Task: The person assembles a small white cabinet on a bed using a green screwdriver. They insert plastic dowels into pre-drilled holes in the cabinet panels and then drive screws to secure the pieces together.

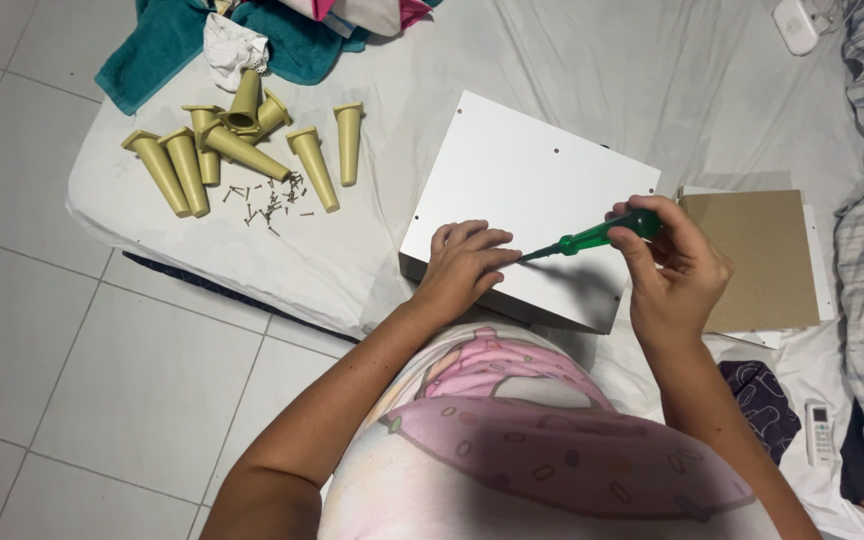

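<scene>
Your left hand (464, 262) hides the tip of the green-handled screwdriver (600, 235). The small dark screws (270, 203) scattered on the sheet are too small to count. The white plug adapter (795, 24) is cut off by the top edge.

Left grip (464, 262) flat, right grip (670, 268) closed

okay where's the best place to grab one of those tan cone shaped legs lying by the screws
Take the outermost tan leg around its middle, from above. It lies flat on the white sheet, apart from the pile of legs, so fingers can likely close across its round body without disturbing the scattered screws beside it.
</scene>
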